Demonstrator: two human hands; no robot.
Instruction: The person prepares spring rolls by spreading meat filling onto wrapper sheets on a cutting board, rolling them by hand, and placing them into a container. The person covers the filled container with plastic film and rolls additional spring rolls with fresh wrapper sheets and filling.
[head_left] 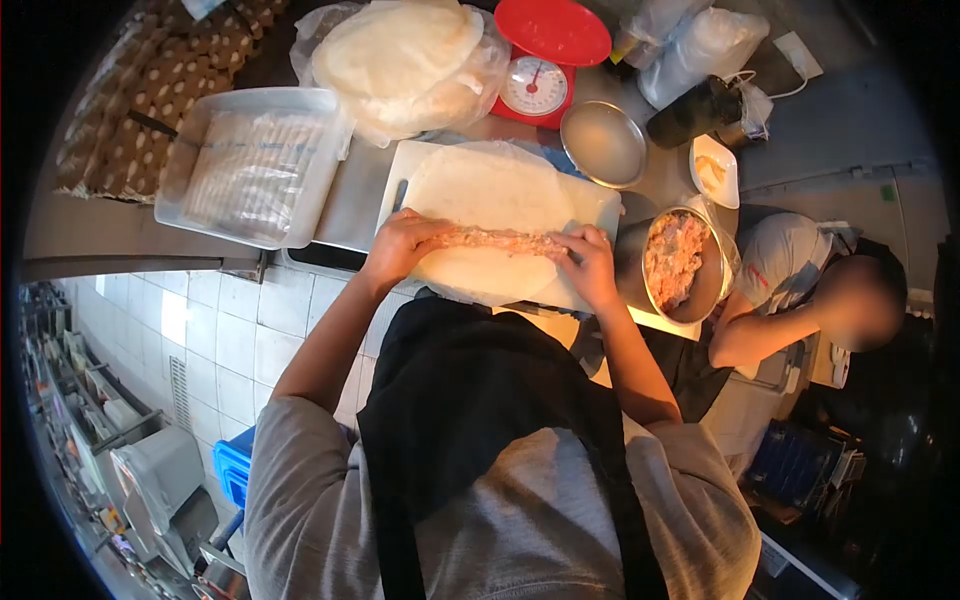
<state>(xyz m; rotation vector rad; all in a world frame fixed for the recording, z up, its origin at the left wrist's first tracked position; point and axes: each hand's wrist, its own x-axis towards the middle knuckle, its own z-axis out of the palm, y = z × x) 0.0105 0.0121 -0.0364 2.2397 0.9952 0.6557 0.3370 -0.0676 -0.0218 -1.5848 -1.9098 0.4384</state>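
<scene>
On a white cutting board point(597, 205) lies a thin, pale round wrapper sheet point(490, 190). A long strip of pinkish minced meat filling point(495, 239) runs across it from side to side. My left hand point(405, 243) is closed at the strip's left end, fingertips pressed against the filling. At the opposite end, my right hand point(588, 260) pinches the filling with thumb and fingers. A metal bowl of minced meat filling point(675, 262) stands right of the board.
A plastic tub point(325, 190) holding rows of rolls under film sits left. Behind are stacked round wrappers point(395, 65), a red kitchen scale point(540, 88), a metal bowl point(603, 145) and a small white dish point(731, 180). Another person point(785, 265) is at the right.
</scene>
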